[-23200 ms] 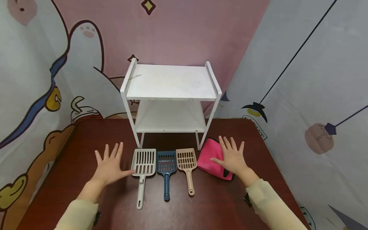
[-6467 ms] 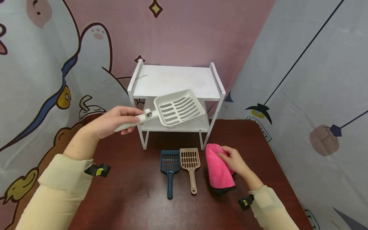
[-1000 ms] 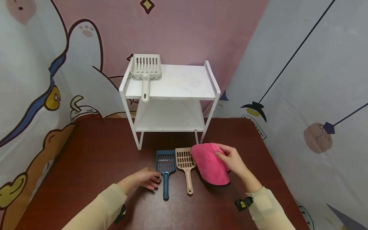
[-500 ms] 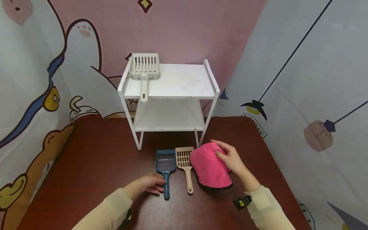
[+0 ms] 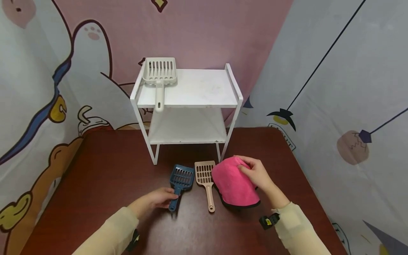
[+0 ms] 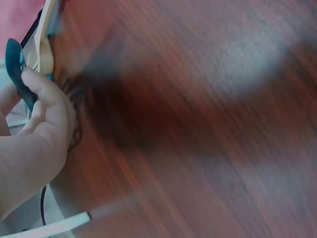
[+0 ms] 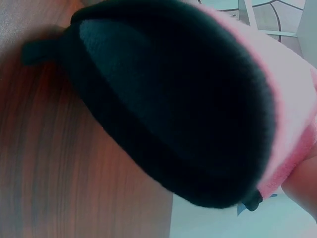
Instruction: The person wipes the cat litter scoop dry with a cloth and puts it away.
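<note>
My left hand [image 5: 160, 197] grips the handle of a blue slotted litter scoop [image 5: 180, 186], which tilts a little off the table. In the left wrist view, thumb and fingers close round its handle end [image 6: 15, 64]. Beside it lies a beige litter scoop [image 5: 209, 196], handle toward me. My right hand [image 5: 256, 173] pinches the top of a pink fleece hat-like piece [image 5: 234, 182] with black trim. The right wrist view looks into its dark opening [image 7: 183, 99]. A white litter scoop [image 5: 160, 95] lies on the rack's upper shelf, its handle past the front edge.
A white two-tier rack [image 5: 204, 88] stands at the back of the brown table [image 5: 105, 170]. Its lower shelf [image 5: 188, 129] sits behind the scoops. Patterned cloth [image 5: 204, 32] hangs behind the table and along both sides.
The white scoop has gone from table to upper shelf. My left hand has just taken the blue scoop's handle and tilted it. My right hand has gathered the pink piece up from lying flat.
</note>
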`<action>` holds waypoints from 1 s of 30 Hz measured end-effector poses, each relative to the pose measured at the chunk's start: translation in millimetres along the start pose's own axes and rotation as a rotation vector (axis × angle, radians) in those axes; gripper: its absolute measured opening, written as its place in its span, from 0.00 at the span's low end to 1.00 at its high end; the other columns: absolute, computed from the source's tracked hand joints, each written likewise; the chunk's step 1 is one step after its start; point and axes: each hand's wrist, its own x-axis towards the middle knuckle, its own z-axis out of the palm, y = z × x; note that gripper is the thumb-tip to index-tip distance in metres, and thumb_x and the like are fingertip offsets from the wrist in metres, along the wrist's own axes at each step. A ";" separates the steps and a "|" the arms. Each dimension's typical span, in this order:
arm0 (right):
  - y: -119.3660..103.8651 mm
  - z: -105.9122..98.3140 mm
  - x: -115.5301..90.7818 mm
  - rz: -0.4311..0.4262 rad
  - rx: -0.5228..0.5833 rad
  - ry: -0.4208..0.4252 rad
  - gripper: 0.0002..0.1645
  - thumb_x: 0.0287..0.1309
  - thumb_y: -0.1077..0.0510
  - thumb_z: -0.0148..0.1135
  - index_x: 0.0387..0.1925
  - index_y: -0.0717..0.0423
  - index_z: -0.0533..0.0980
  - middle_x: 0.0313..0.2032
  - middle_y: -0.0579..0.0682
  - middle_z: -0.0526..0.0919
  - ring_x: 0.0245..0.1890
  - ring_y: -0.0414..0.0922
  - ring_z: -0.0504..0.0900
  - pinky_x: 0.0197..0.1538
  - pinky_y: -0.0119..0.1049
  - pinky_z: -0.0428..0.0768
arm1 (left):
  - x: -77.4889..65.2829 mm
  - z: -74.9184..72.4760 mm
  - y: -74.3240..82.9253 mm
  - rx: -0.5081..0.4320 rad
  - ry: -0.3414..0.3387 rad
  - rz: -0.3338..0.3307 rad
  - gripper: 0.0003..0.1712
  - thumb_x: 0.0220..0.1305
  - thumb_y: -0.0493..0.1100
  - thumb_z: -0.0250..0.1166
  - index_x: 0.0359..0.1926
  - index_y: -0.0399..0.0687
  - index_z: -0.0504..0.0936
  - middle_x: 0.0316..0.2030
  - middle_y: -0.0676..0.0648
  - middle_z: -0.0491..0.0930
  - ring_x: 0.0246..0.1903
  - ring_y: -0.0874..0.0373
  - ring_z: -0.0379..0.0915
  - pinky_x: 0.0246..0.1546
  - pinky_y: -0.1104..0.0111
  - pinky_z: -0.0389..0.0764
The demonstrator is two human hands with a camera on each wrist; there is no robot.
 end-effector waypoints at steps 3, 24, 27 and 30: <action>-0.4 -1.0 1.0 0.002 -0.009 0.003 0.20 0.59 0.63 0.59 0.54 0.63 0.75 0.44 0.63 0.80 0.28 0.34 0.76 0.31 0.29 0.77 | -8.4 -7.7 5.1 0.044 -0.015 0.006 0.15 0.66 0.37 0.53 0.45 0.26 0.72 0.34 0.47 0.82 0.28 0.68 0.72 0.31 0.73 0.76; -22.6 -1.6 12.6 -0.011 0.077 0.007 0.18 0.62 0.58 0.57 0.50 0.65 0.76 0.35 0.42 0.80 0.29 0.37 0.77 0.34 0.30 0.78 | -35.7 -33.8 45.0 0.127 -0.124 0.085 0.13 0.72 0.36 0.42 0.48 0.31 0.69 0.22 0.54 0.64 0.14 0.69 0.48 0.15 0.77 0.52; -31.9 2.4 15.7 -0.018 0.119 0.003 0.18 0.63 0.59 0.56 0.50 0.67 0.75 0.34 0.37 0.80 0.29 0.36 0.77 0.34 0.29 0.77 | -34.3 -28.7 46.1 0.145 -0.143 0.070 0.14 0.72 0.37 0.43 0.48 0.31 0.70 0.22 0.53 0.64 0.13 0.68 0.46 0.15 0.77 0.50; -39.3 10.3 18.3 -0.026 0.148 -0.017 0.18 0.63 0.60 0.56 0.51 0.67 0.75 0.35 0.40 0.81 0.29 0.35 0.77 0.34 0.29 0.77 | -32.0 -21.0 47.2 0.149 -0.160 0.061 0.14 0.72 0.37 0.43 0.49 0.30 0.70 0.22 0.53 0.64 0.13 0.68 0.46 0.14 0.78 0.50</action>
